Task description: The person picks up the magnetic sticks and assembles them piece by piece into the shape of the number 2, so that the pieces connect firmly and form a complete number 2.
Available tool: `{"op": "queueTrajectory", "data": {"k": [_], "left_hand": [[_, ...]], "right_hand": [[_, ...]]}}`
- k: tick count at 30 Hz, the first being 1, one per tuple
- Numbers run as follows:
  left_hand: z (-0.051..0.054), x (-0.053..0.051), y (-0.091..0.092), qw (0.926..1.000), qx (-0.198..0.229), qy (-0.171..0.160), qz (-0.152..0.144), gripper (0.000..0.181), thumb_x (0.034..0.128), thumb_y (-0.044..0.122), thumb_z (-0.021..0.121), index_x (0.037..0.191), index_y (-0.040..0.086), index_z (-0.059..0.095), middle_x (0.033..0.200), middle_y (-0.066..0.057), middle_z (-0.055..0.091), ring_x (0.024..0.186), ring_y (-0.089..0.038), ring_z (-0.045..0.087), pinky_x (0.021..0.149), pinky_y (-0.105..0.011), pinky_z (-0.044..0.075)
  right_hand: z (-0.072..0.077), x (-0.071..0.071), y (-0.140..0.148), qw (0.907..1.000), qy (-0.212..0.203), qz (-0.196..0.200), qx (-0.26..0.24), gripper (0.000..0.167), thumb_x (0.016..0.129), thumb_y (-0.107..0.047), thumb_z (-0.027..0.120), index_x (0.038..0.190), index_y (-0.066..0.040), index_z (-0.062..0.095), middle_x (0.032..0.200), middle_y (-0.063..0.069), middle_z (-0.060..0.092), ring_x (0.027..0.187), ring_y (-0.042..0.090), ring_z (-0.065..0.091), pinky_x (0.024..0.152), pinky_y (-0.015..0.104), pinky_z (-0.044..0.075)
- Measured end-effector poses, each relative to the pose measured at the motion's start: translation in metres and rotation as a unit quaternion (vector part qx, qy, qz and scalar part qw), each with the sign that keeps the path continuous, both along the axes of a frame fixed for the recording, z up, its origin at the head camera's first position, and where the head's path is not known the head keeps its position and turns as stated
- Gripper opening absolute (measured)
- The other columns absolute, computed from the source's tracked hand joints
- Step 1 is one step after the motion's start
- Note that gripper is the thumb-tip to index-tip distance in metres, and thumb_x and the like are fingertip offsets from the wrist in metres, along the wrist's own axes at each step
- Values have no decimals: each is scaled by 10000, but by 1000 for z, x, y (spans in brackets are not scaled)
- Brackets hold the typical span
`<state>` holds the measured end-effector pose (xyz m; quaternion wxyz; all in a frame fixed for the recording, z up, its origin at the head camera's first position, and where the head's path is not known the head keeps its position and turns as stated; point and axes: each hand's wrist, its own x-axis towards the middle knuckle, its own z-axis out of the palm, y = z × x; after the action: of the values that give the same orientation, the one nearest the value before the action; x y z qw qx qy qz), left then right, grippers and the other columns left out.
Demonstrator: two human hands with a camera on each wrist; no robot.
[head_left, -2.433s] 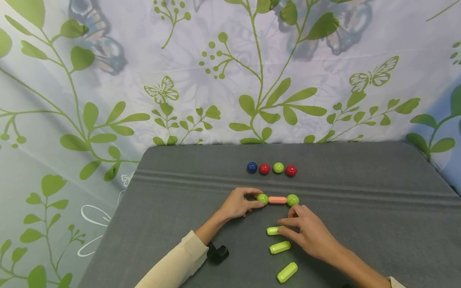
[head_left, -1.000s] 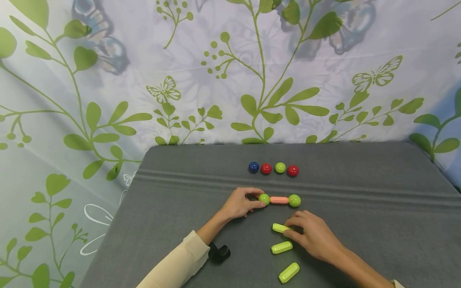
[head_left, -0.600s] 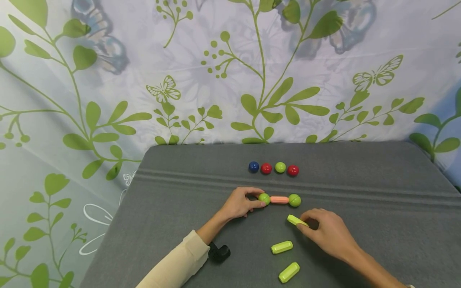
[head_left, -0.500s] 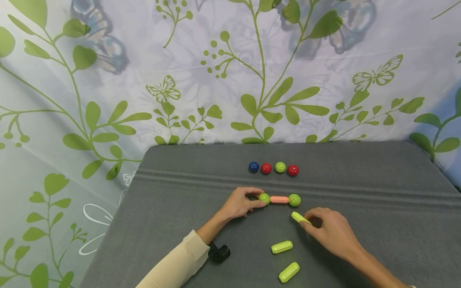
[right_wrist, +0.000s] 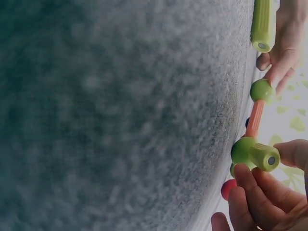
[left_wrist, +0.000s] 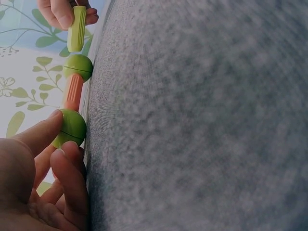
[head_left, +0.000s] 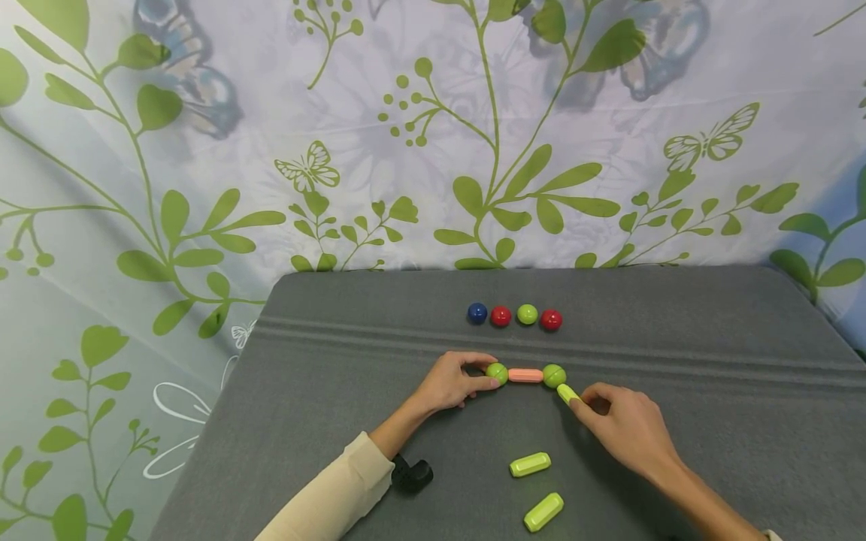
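Note:
My left hand pinches a green ball between thumb and fingers. An orange ribbed rod joins it to a second green ball on the right, and together they lie in a line on the grey cloth. With thumb and fingertips my right hand holds a yellow-green rod, slanted toward that second ball. In the left wrist view a thin gap shows between this rod and the ball. A pale metal disc sits in the rod's end in the right wrist view.
Behind the joined pieces stand a blue ball, a red ball, a light green ball and another red ball. Two yellow-green rods, one nearer the middle and one in front, lie on the grey-covered table.
My right hand has picked up the farthest yellow-green rod, carried it right and away from me, and brought it up to the right green ball. The left hand keeps its grip in place.

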<state>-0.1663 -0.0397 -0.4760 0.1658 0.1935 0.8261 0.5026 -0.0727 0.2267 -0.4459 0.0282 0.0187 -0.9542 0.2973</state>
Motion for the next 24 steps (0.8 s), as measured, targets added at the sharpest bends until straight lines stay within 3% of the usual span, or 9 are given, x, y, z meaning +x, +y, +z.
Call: {"op": "queueTrajectory", "data": {"k": [6,11,17,24], "left_hand": [[0,0,-1,10000,42,-8,-59,316,875,221,781,1178,154,722,995,62,662,489,-92,525,401,-232,420],[1,0,0,10000,20,2,-40,318,870,224,786,1176,158,725,999,58,665,456,-90,510,400,-233,424],[2,1,1,10000,5,12,17,319,865,225,792,1172,162,729,995,59,670,448,-86,503,396,-241,429],[1,0,0,10000,3,36,4,318,870,226,787,1175,161,727,993,65,667,464,-82,511,400,-238,431]], "right_hand": [[0,-1,-1,10000,-70,6,-65,217,919,-336,705,890,-122,730,687,-84,598,609,105,518,560,318,409],[1,1,-3,9986,-380,91,-369,333,922,-421,693,978,-96,736,760,-80,657,698,109,593,614,340,470],[-1,0,-7,9960,-474,309,-685,407,903,-312,741,1184,-26,673,859,-41,711,711,92,637,599,304,497],[-4,0,-8,9931,-430,506,-965,366,893,-258,756,1199,-69,682,848,-62,701,683,76,625,559,277,478]]}}
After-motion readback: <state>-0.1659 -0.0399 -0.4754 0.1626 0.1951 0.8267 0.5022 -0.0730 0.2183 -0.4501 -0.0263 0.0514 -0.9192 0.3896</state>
